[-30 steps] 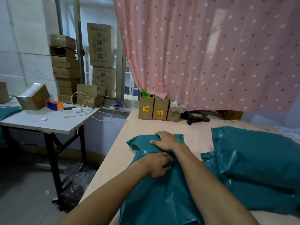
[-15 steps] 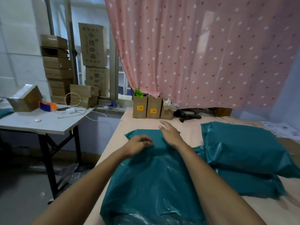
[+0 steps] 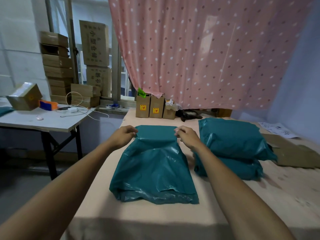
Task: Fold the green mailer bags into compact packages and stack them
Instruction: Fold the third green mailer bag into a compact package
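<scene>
1. At about nine o'clock from the work, your left hand [image 3: 123, 136] reaches forward with its fingers curled. It pinches the far left corner of the green mailer bag [image 3: 154, 168], thumb and fingertips closed on the film.

2. The bag lies flat in the middle of the peach-covered table [image 3: 143, 220], straight ahead of you. Its long axis runs from six o'clock, near your body, to twelve o'clock, away from you. The far end is a narrower flap that looks already turned over. The near end is wider, puffed and wrinkled.

3. At about three o'clock from the flap, your right hand [image 3: 186, 136] mirrors the left. Its fingertips are closed on the far right corner of the same bag. Both hands sit at the same far edge, equally near it, one at each corner.

4. My judgement: the next fold runs along the long axis, bringing the far end toward six o'clock over the bag's body. Keeping both corners level should keep the crease square.

5. Further toward three o'clock, just beside your right forearm, two packed green bags form the stack [image 3: 232, 146], one on top of the other. It is closer to your right hand, so that hand likely leads the placing.
</scene>
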